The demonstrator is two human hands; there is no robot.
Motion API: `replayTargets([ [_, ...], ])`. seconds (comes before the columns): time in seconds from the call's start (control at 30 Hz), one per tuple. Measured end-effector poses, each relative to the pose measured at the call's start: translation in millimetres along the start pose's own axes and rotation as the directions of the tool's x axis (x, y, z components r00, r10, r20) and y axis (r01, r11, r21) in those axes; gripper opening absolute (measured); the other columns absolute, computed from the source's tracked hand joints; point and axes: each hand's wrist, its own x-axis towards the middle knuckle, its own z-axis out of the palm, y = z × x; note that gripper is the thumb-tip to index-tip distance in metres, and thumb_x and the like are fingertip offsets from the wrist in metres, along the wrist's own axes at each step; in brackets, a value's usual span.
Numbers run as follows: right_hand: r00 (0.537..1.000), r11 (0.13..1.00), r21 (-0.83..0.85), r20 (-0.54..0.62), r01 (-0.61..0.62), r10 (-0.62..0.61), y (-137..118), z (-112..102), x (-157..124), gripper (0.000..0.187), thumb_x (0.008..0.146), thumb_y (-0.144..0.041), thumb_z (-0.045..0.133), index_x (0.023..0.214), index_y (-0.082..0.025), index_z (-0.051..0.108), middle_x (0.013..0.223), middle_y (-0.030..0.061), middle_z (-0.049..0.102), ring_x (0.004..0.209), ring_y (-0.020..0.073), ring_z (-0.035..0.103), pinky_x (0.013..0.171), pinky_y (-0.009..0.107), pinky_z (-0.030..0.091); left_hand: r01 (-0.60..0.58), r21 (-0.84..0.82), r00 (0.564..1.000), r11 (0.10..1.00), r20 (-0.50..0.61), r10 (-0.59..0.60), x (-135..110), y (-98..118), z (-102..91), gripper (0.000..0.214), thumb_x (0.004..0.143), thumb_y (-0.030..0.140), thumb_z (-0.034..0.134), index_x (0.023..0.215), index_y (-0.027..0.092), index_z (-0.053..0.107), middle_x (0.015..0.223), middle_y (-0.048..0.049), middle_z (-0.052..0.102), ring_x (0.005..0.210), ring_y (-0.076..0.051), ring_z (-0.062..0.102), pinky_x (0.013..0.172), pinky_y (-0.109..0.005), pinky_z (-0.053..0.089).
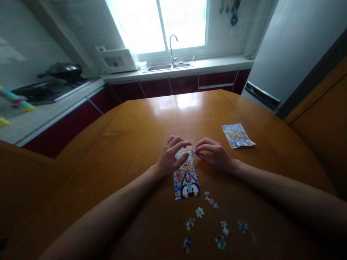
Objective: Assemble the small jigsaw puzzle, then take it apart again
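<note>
A partly assembled jigsaw puzzle (187, 177) lies on the wooden table, with a blue cartoon dog's face at its near end. Over its upper left part hovers my left hand (173, 155), thumb and fingers apart and holding nothing. At the upper right corner, my right hand (213, 153) pinches a small puzzle piece (193, 152) between its fingertips, against the puzzle's edge. Whether that piece is joined to the others I cannot tell. Loose puzzle pieces (200, 212) are scattered nearer to me, and a short joined strip of pieces (210, 199) lies right of the dog's face.
A creased picture sheet (238, 135) lies on the table (130, 144) to the right, beyond my right hand. Past the table are a counter with a sink (168, 67), a white microwave (118, 60), a pan on the stove (63, 70) and a fridge (292, 50).
</note>
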Motion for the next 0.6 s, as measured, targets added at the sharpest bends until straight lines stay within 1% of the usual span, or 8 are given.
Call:
replayTargets([
  [0.07, 1.0, 0.999, -0.035, -0.001, -0.015, 0.015, 3, 0, -1, 0.01, 0.09, -0.021, 0.06, 0.089, -0.019, 0.07, 0.091, 0.0075, 0.067, 0.085, 0.0183, 0.062, 0.077, 0.036, 0.053, 0.029, -0.022, 1.0, 0.999, -0.002, -0.029, 0, 0, -2.5, 0.035, 0.098, 0.04, 0.04, 0.11, 0.019, 0.065, 0.093, -0.0083, 0.061, 0.093, -0.023, 0.052, 0.086, -0.042, 0.045],
  [0.13, 1.0, 0.997, -0.074, 0.014, -0.023, 0.024, 5, 0, -1, 0.011, 0.09, -0.02, 0.06, 0.088, -0.019, 0.071, 0.09, 0.0077, 0.068, 0.085, 0.0186, 0.062, 0.078, 0.036, 0.052, 0.036, -0.022, 0.999, 0.999, 0.02, -0.035, -1, -2, -3.7, 0.037, 0.098, 0.036, 0.035, 0.099, 0.019, 0.068, 0.09, -0.0083, 0.06, 0.091, -0.023, 0.052, 0.085, -0.042, 0.045],
  [0.23, 0.997, 0.991, -0.131, 0.07, -0.016, 0.026, 7, 0, -2, 0.013, 0.091, -0.019, 0.059, 0.085, -0.02, 0.071, 0.089, 0.0072, 0.068, 0.085, 0.0182, 0.06, 0.078, 0.035, 0.051, 0.03, 0.011, 0.997, 0.999, 0.065, -0.031, -2, -5, -3.4, 0.04, 0.095, 0.029, 0.036, 0.077, 0.02, 0.07, 0.086, -0.008, 0.058, 0.088, -0.022, 0.05, 0.082, -0.041, 0.046],
  [0.3, 0.993, 0.985, -0.172, 0.117, -0.011, 0.031, 9, 2, -3, 0.014, 0.091, -0.018, 0.059, 0.083, -0.02, 0.071, 0.089, 0.0064, 0.068, 0.084, 0.0174, 0.059, 0.078, 0.034, 0.05, 0.028, 0.033, 0.996, 0.999, 0.089, -0.031, -2, -6, -2.8, 0.038, 0.092, 0.024, 0.04, 0.069, 0.02, 0.07, 0.085, -0.0075, 0.057, 0.087, -0.021, 0.049, 0.08, -0.04, 0.046],
  [0.43, 0.983, 0.973, -0.23, 0.173, -0.018, 0.059, 11, 4, -5, 0.014, 0.09, -0.017, 0.06, 0.081, -0.02, 0.071, 0.088, 0.0053, 0.067, 0.084, 0.0163, 0.057, 0.078, 0.031, 0.048, 0.018, 0.038, 0.99, 0.999, 0.141, -0.024, -1, -7, -1.7, 0.034, 0.087, 0.021, 0.046, 0.067, 0.022, 0.073, 0.085, -0.0064, 0.056, 0.088, -0.021, 0.048, 0.08, -0.039, 0.046],
  [0.6, 0.977, 0.967, -0.255, 0.204, -0.012, 0.065, 12, 5, -5, 0.017, 0.09, -0.016, 0.057, 0.081, -0.019, 0.07, 0.088, 0.0053, 0.066, 0.085, 0.0163, 0.057, 0.078, 0.031, 0.047, 0.011, 0.054, 0.985, 0.998, 0.173, -0.02, -1, -7, -1.2, 0.031, 0.085, 0.018, 0.049, 0.073, 0.024, 0.076, 0.088, -0.0057, 0.057, 0.09, -0.021, 0.048, 0.084, -0.039, 0.047],
])
